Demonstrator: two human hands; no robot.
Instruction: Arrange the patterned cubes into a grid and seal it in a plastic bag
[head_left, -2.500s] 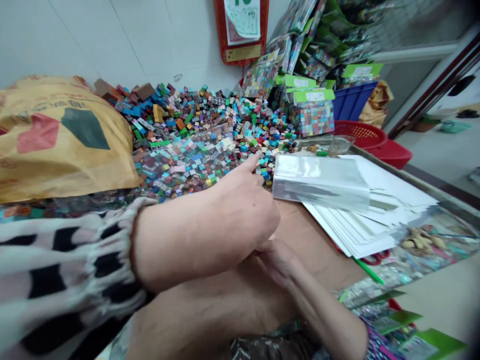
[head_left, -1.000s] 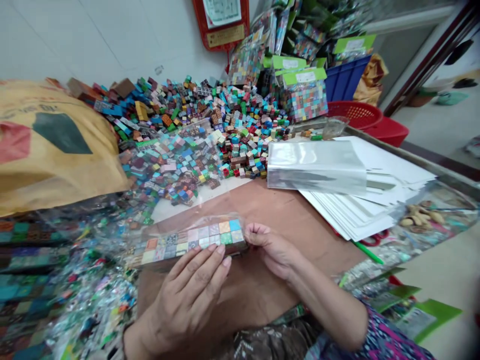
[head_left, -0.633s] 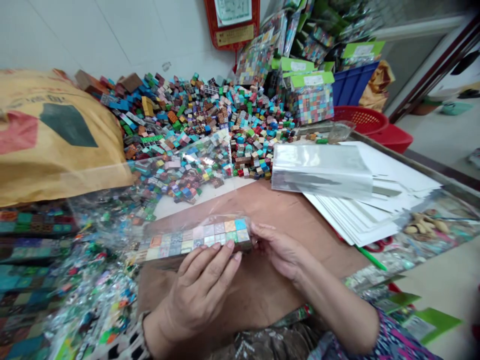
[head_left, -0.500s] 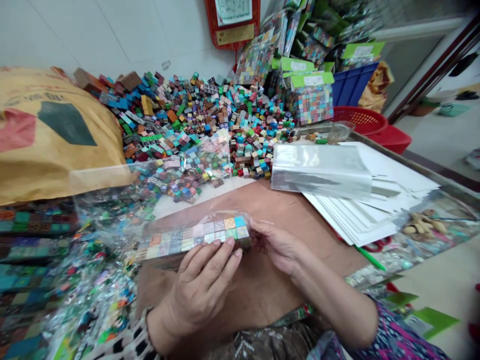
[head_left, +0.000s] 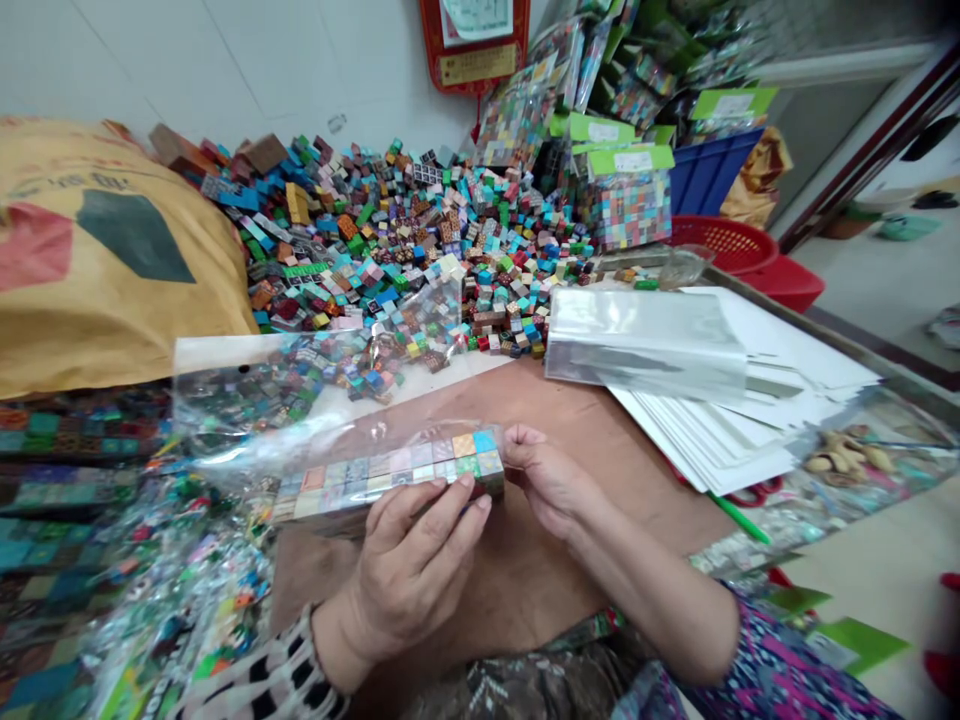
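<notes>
While the blocks [head_left: 401, 468] are touched nearside by the open left hand [head_left: 412, 560], bag [head_left: 255, 440] end in the right hand's [head_left: 549, 484] pinch.

Your left sleeve [head_left: 262, 675], at lower left of the frame, is pale with black patches; your right sleeve [head_left: 787, 660], at lower right, has dark blue and pink pattern.

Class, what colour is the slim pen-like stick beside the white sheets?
Bright green, best seen in the head view.
</notes>
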